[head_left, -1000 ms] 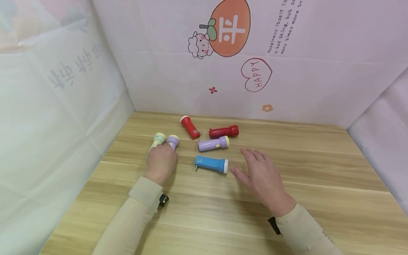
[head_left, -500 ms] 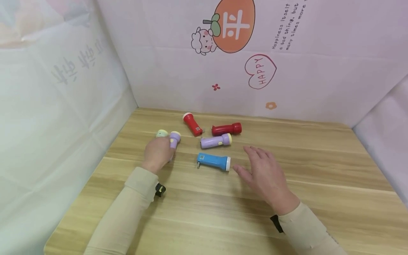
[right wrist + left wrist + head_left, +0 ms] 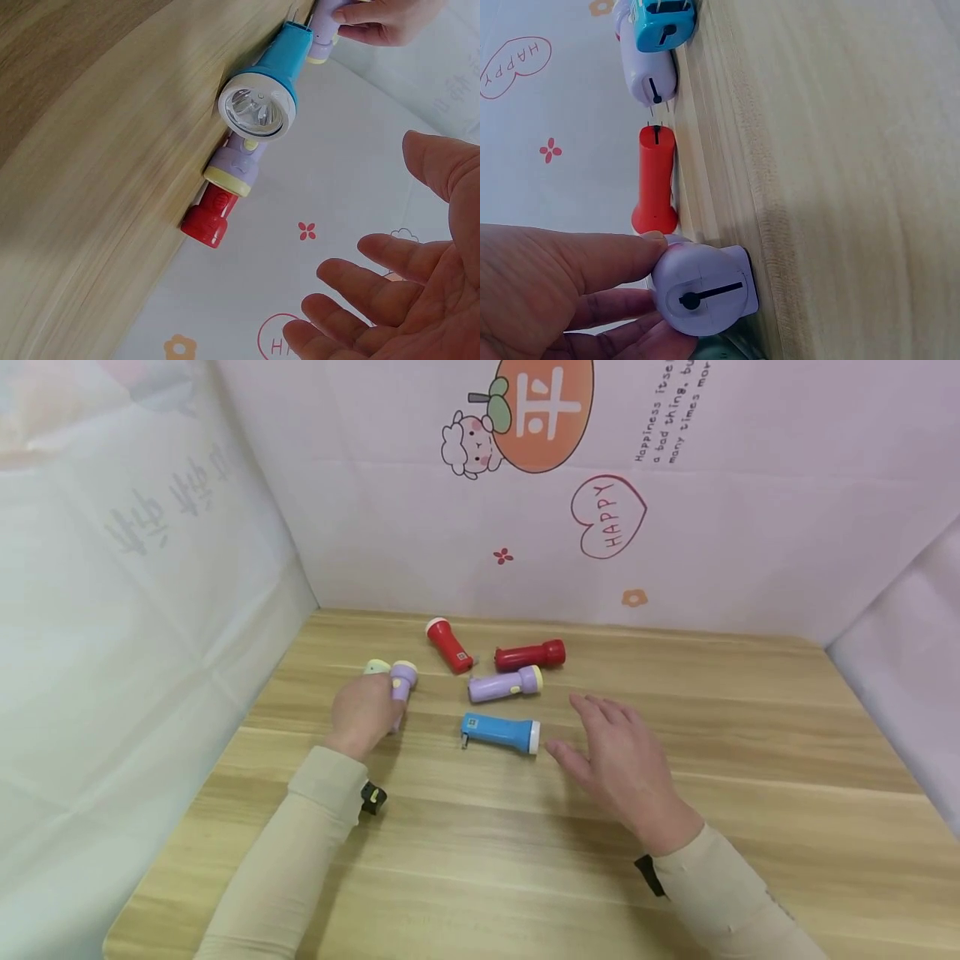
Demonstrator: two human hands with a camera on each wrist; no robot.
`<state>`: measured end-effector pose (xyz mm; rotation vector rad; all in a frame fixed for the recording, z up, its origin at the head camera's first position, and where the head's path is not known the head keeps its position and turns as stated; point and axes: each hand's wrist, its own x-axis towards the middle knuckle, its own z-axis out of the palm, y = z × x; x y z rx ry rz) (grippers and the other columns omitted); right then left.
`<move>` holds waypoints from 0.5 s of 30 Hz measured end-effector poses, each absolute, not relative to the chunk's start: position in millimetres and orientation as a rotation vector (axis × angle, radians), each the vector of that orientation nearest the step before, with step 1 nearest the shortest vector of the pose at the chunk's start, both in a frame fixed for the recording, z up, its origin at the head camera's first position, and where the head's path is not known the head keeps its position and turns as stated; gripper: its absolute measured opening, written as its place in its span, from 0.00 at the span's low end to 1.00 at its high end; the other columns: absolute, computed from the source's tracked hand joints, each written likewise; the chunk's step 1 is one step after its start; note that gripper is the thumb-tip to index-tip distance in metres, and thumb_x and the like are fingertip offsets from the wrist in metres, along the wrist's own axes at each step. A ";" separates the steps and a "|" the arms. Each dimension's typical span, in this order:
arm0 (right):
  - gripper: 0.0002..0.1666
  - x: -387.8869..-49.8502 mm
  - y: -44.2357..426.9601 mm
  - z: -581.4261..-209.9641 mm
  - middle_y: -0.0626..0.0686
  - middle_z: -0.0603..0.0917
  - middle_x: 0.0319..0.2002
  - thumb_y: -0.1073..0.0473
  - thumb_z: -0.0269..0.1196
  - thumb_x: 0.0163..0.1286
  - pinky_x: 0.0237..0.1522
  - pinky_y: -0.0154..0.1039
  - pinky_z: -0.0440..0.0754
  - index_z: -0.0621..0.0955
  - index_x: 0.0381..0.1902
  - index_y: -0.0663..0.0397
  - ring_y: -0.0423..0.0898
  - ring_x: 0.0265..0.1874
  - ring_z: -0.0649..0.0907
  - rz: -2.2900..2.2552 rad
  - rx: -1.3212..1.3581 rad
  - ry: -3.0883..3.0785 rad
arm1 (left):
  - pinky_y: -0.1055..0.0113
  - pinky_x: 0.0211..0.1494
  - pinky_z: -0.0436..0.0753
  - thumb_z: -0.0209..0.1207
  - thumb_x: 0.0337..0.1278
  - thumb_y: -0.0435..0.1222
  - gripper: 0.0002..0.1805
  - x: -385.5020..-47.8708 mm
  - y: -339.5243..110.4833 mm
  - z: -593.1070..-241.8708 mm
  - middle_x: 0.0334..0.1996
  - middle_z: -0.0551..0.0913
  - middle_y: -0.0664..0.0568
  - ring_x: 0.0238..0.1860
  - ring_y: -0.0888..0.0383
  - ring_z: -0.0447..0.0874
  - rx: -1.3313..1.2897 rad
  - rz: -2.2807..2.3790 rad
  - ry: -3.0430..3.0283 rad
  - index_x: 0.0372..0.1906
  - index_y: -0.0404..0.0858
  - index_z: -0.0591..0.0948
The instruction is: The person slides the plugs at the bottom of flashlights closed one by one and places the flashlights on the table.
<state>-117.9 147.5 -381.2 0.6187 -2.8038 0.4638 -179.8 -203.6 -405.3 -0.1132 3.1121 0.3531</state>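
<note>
My left hand (image 3: 365, 712) holds a lavender flashlight (image 3: 401, 683) with a pale yellow rim, thumb on one side and fingers on the other, as the left wrist view (image 3: 705, 289) shows. Right beside it lies a pale green flashlight (image 3: 377, 667), mostly hidden behind that hand. My right hand (image 3: 626, 768) hovers with its fingers spread, just right of a blue flashlight (image 3: 498, 732) with a white rim. It touches nothing. Behind the blue one lie a second lavender flashlight (image 3: 505, 684) and a dark red flashlight (image 3: 529, 655). A bright red flashlight (image 3: 449, 646) lies slanted at the back.
All of this is on a wood-grain table (image 3: 480, 868). A printed white cloth (image 3: 390, 527) stands along the back edge, and further cloth (image 3: 150, 635) borders the left and right sides.
My left hand has shifted slightly left, bringing the lavender flashlight nearer the pale green one and covering more of the green one. The right hand stays beside the blue flashlight. The head view moves slightly.
</note>
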 end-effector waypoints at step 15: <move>0.42 -118.7 148.3 -381.1 0.67 0.80 0.66 0.41 0.69 0.71 0.68 0.65 0.74 0.74 0.71 0.64 0.67 0.65 0.78 0.460 0.624 -2.790 | 0.54 0.31 0.80 0.65 0.66 0.41 0.13 -177.6 -204.2 -402.4 0.28 0.85 0.43 0.28 0.48 0.81 -0.087 0.305 3.163 0.33 0.34 0.84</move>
